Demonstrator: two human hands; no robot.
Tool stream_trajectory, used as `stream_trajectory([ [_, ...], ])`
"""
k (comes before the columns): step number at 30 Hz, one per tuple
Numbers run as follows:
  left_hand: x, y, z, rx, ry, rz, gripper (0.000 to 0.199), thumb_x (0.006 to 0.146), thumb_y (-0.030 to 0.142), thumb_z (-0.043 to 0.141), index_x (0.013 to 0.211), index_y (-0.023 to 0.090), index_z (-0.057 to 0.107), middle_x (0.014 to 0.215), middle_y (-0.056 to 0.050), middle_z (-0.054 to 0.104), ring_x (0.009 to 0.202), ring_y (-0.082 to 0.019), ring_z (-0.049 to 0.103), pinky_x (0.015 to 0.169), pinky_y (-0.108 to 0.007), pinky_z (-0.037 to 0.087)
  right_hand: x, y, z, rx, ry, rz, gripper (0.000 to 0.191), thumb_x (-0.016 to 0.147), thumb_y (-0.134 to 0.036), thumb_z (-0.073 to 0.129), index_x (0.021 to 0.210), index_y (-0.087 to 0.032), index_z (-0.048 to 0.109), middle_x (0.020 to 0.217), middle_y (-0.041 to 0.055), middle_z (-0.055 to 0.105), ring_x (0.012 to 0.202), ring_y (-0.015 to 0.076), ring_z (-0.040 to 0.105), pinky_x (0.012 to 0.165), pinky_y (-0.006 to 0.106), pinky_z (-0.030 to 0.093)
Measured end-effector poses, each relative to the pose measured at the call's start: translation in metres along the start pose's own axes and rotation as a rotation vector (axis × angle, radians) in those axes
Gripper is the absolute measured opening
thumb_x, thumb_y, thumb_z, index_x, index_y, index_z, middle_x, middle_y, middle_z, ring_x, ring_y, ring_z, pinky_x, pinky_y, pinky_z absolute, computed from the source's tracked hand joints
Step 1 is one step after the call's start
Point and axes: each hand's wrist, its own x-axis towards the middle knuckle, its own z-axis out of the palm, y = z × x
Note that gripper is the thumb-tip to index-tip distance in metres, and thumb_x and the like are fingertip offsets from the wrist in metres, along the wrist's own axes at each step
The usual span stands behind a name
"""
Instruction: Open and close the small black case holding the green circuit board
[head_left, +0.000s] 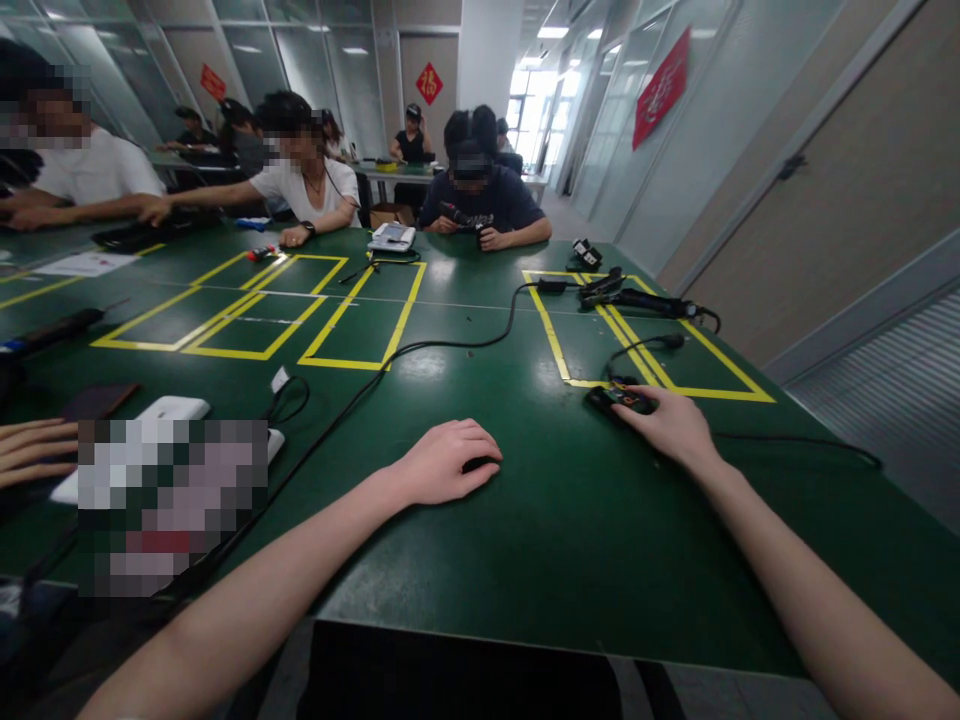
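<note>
My left hand (452, 462) rests palm down on the green table (480, 560). Its fingers are loosely curved, with a gap between thumb and forefinger, and nothing shows in it. To the right, my right hand (679, 425) holds a small flat black device (621, 400) with orange marks at the table's surface, thumb on the near side and fingers on the far side. What exactly the device is I cannot make out. Just beyond it a short black cable with a round plug-like end (673, 341) lies on the table.
A black soldering-iron-like tool (637, 300) lies beyond my right hand. A long black cable (450, 344) crosses the table between yellow tape outlines (405, 315). White power bank (176, 408) and a co-worker's hand (37, 450) are at left. Several people sit opposite.
</note>
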Motion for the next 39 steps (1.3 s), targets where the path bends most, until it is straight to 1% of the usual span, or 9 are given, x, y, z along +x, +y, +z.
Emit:
stream_trajectory([
  [3, 0.000, 0.002, -0.003, 0.003, 0.053, 0.001, 0.022, 0.099, 0.028, 0.055, 0.112, 0.020, 0.070, 0.113, -0.008, 0.074, 0.106, -0.022, 0.068, 0.097, -0.038, 0.053, -0.024, -0.060, 0.011, 0.208, -0.112, -0.285, 0.033, 0.079, -0.040, 0.069, 0.106, -0.021, 0.076, 0.104, 0.0093, 0.077, 0.091, 0.0298, 0.073, 0.078, 0.041, 0.059],
  [7, 0.001, 0.006, -0.009, -0.003, 0.204, 0.039, 0.031, 0.093, 0.041, 0.065, 0.115, 0.018, 0.068, 0.117, -0.011, 0.071, 0.107, -0.024, 0.065, 0.095, -0.039, 0.052, -0.064, -0.125, 0.012, 0.436, -0.317, -0.705, 0.024, 0.084, -0.029, 0.069, 0.107, -0.022, 0.073, 0.098, 0.0049, 0.075, 0.086, 0.0206, 0.073, 0.076, 0.031, 0.058],
  [11, 0.001, 0.006, -0.010, 0.005, 0.086, 0.069, 0.036, 0.086, 0.054, 0.072, 0.088, 0.018, 0.066, 0.085, -0.006, 0.069, 0.084, -0.021, 0.065, 0.079, -0.034, 0.051, -0.086, -0.154, 0.009, 0.459, -0.478, -0.940, 0.029, 0.082, -0.023, 0.068, 0.111, -0.023, 0.071, 0.104, 0.0047, 0.074, 0.091, 0.0191, 0.073, 0.075, 0.027, 0.057],
  [14, 0.001, 0.005, -0.010, 0.040, -0.003, 0.041, 0.041, 0.083, 0.059, 0.073, 0.083, 0.019, 0.065, 0.078, -0.004, 0.068, 0.078, -0.020, 0.063, 0.076, -0.032, 0.050, -0.085, -0.154, 0.011, 0.480, -0.410, -0.923, 0.028, 0.083, -0.023, 0.069, 0.111, -0.023, 0.070, 0.104, 0.0055, 0.074, 0.089, 0.0197, 0.073, 0.074, 0.028, 0.058],
  [19, 0.000, 0.005, -0.011, 0.069, -0.005, -0.027, 0.067, 0.072, 0.060, 0.083, 0.123, 0.020, 0.064, 0.113, -0.010, 0.072, 0.109, -0.029, 0.064, 0.096, -0.040, 0.050, -0.081, -0.144, 0.018, 0.524, -0.237, -0.811, 0.031, 0.089, -0.029, 0.066, 0.120, -0.023, 0.067, 0.098, 0.0067, 0.075, 0.083, 0.0208, 0.073, 0.072, 0.031, 0.060],
  [26, -0.001, 0.003, -0.006, 0.076, -0.031, -0.064, 0.074, 0.074, 0.049, 0.085, 0.137, 0.020, 0.058, 0.128, -0.012, 0.069, 0.127, -0.031, 0.057, 0.104, -0.044, 0.050, -0.086, -0.147, 0.018, 0.508, -0.141, -0.853, 0.025, 0.092, -0.027, 0.063, 0.117, -0.023, 0.067, 0.108, 0.0088, 0.076, 0.096, 0.0230, 0.075, 0.081, 0.034, 0.062],
  [29, 0.000, 0.003, -0.006, 0.076, -0.027, -0.063, 0.066, 0.077, 0.048, 0.083, 0.133, 0.021, 0.060, 0.127, -0.011, 0.070, 0.126, -0.030, 0.057, 0.103, -0.044, 0.050, -0.086, -0.150, 0.018, 0.512, -0.170, -0.834, 0.024, 0.092, -0.027, 0.063, 0.116, -0.025, 0.067, 0.114, 0.0090, 0.074, 0.102, 0.0235, 0.073, 0.082, 0.035, 0.062],
  [35, 0.002, 0.003, -0.008, 0.128, -0.012, -0.057, 0.050, 0.076, 0.059, 0.081, 0.102, 0.018, 0.069, 0.116, -0.011, 0.070, 0.117, -0.030, 0.061, 0.099, -0.042, 0.049, -0.083, -0.152, 0.013, 0.461, -0.267, -0.785, 0.037, 0.082, -0.027, 0.067, 0.119, -0.022, 0.064, 0.121, 0.0105, 0.068, 0.101, 0.0250, 0.072, 0.084, 0.038, 0.061],
  [39, 0.001, 0.000, -0.010, 0.131, 0.008, -0.062, 0.045, 0.082, 0.058, 0.076, 0.100, 0.018, 0.069, 0.110, -0.010, 0.069, 0.109, -0.027, 0.062, 0.094, -0.040, 0.050, -0.079, -0.150, 0.010, 0.415, -0.319, -0.757, 0.044, 0.078, -0.027, 0.071, 0.121, -0.021, 0.063, 0.119, 0.0093, 0.070, 0.098, 0.0250, 0.071, 0.083, 0.039, 0.060],
])
